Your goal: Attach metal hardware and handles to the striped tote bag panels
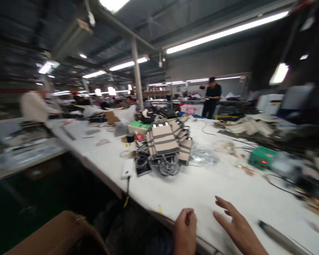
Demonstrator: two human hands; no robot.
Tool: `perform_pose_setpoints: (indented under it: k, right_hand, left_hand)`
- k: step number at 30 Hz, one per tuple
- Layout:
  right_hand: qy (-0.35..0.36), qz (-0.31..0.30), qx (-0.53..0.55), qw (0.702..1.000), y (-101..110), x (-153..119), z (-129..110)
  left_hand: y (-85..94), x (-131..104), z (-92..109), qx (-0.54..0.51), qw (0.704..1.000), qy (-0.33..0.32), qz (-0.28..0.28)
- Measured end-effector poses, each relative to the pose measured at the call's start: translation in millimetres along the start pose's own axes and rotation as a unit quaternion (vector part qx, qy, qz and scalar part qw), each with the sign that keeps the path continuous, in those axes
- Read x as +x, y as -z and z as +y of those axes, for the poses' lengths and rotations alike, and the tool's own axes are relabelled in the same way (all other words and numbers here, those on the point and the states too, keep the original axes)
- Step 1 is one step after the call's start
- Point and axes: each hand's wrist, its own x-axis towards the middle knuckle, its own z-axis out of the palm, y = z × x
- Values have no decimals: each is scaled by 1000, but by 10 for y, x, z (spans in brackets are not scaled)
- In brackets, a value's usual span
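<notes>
My left hand (185, 230) is over the near edge of the white table (154, 193), its fingers curled closed and nothing showing in them. To its right my right hand (238, 228) reaches over the tabletop, fingers stretched apart and holding nothing. Beside it at the lower right lies a long grey object with a dark tip (281, 237), blurred. Farther up the table, apart from both hands, is a pile of beige-and-dark striped pieces (164, 138). Clear-wrapped dark loops (168, 165) show at the pile's near side.
A white power bank-like device (127, 168) with a cable lies by the left edge. A green box with a red display (263, 158) and cords sit right. An open cardboard box (50, 235) is at lower left. Co-workers stand at far left (34, 106) and behind (212, 97).
</notes>
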Motion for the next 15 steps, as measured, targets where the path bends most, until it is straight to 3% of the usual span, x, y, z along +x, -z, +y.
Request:
perform_pose_setpoints:
  k: [3, 9, 12, 15]
  right_hand:
    - [7, 82, 4, 997, 412, -485, 119]
    - [-14, 213, -34, 976, 1460, -866, 490]
    - [-35, 262, -50, 963, 2017, -989, 778]
    - [-67, 306, -93, 945, 2648, -920, 1098]
  left_hand:
    - [-211, -114, 156, 66, 996, -14, -64]
    - [-1025, -113, 159, 126, 971, 1, -204]
    - [-1320, -121, 181, 177, 961, -11, -213]
    - [-1507, -87, 140, 230, 954, -13, -194]
